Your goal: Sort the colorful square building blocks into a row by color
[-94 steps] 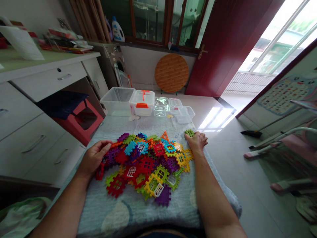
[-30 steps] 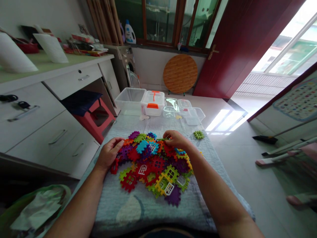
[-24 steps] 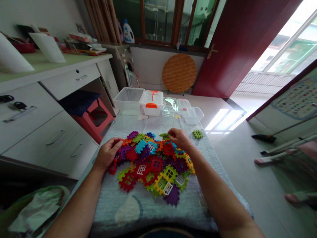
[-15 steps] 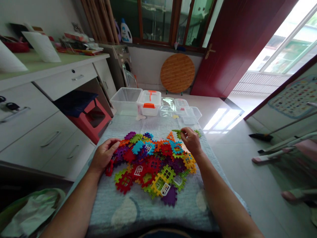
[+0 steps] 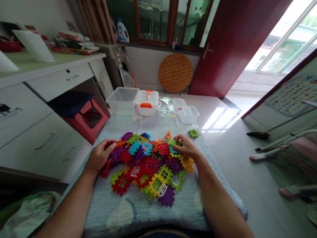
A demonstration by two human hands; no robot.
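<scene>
Red, purple, lime and yellow tiles (image 5: 141, 169), pale-blotched blue cloth (image 5: 178, 216), orange clip (image 5: 146, 105)

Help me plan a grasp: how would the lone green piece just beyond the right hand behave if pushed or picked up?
The lone green piece is probably light for its size, given the gaps through it. Its notched edge suggests stiff plastic, unlikely to flop. Lying low on the cloth, it would likely slide or snag rather than roll.
</scene>
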